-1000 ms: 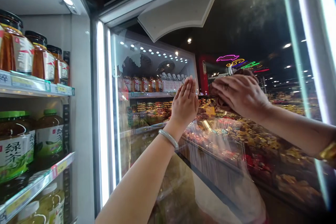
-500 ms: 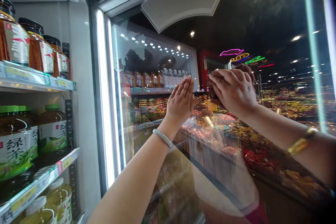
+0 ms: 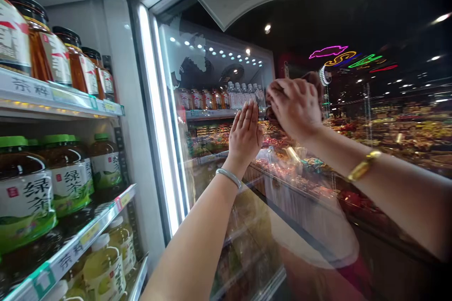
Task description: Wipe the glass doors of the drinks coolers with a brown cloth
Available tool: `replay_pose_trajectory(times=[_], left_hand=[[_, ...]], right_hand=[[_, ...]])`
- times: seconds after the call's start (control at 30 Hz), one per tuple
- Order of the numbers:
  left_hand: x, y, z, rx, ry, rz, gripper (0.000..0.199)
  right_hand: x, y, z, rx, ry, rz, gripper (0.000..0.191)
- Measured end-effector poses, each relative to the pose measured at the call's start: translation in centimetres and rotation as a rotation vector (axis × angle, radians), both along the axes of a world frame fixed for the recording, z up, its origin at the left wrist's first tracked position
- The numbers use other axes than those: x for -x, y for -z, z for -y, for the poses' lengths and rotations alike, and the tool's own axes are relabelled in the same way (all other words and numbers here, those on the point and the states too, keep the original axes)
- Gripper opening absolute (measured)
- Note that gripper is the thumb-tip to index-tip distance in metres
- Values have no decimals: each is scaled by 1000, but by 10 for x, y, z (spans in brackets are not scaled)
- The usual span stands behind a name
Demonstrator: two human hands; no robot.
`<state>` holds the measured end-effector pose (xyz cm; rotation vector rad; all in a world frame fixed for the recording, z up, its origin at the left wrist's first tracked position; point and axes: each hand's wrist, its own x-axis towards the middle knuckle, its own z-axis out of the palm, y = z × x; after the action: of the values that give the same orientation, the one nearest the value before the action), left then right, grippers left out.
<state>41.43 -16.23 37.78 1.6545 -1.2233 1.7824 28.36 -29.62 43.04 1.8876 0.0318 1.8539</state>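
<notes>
My left hand (image 3: 245, 130) lies flat against the glass door (image 3: 300, 221) of a drinks fridge, fingers stretched out and close together. A pale bangle circles that wrist. To its right, my right hand (image 3: 295, 107) presses a dark brown cloth (image 3: 317, 82) to the same pane. Its fingers are bent over the cloth, most of which the hand hides. On the right forearm is a gold bracelet (image 3: 363, 165). Reflections of bottles and of a person's clothing show in the glass.
Fridge shelves (image 3: 88, 235) stand close on the left, with black-capped amber bottles (image 3: 76, 68), green-capped tea bottles (image 3: 72, 178) and white-capped bottles (image 3: 106, 263). A bright light strip (image 3: 158, 117) runs down the door's side. Neon shapes (image 3: 328, 51) glow beyond the glass.
My right hand has moved left with the cloth, closer to my left hand. The left hand keeps its place on the glass. The view has turned slightly left, showing more of the shelves.
</notes>
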Motion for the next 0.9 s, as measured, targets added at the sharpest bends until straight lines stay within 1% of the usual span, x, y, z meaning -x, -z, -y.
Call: replay_pose_trajectory(times=[0.07,0.1,0.17,0.23,0.3,0.37,0.43,0.47,0.5,0.57,0.6,0.63,0.67,0.7,0.73,0.8,0.83,0.87,0.9], left_hand=[[-3,1,2,43,7,-7,60],[-4,2,4,66,7,-7,60],[-6,2,5,85,6,7,60],[-8,2,6,75,3,24,60],[-8,2,7,67,7,16,61],[-10,1,8,68,21,-4,60],[-13,1,10,63,38,-18,60],[-16,1,11,63,44,-19,60],[-19,1,11,62,48,-18,60],[-26,1,10,45,50,-5,60],[-29,0,7,24,47,7,60],[-32,-2,5,-10,40,21,59],[-35,-3,1,-54,27,37,59],[-38,-6,-3,-104,7,54,59],[-40,-8,-8,-150,-17,70,59],[-44,-12,-17,-226,-65,95,58],[-47,-13,-22,-249,-80,102,58],[-50,-12,-28,-257,-90,102,58],[-54,-10,-34,-249,-94,98,58]], right_hand=[[-12,6,-12,100,-24,-67,46],[-14,12,-11,177,-28,-104,46],[-9,23,2,319,-18,-140,48],[-1,27,19,374,-3,-132,49],[0,23,24,296,-13,-102,47],[-9,20,16,147,-46,-56,45],[-22,25,3,53,-79,-32,46],[-27,30,0,59,-96,-38,47],[-29,36,0,98,-111,-56,47],[-27,47,11,221,-124,-115,49],[-24,50,20,264,-122,-136,49],[-21,50,28,275,-117,-148,48],[-20,47,33,251,-113,-143,47],[-22,43,34,193,-111,-127,44],[-26,38,31,120,-116,-103,43],[-41,33,14,-7,-141,-53,44],[-48,34,4,-39,-158,-38,45],[-55,38,-5,-39,-178,-36,47],[-60,44,-9,-1,-195,-55,50]])
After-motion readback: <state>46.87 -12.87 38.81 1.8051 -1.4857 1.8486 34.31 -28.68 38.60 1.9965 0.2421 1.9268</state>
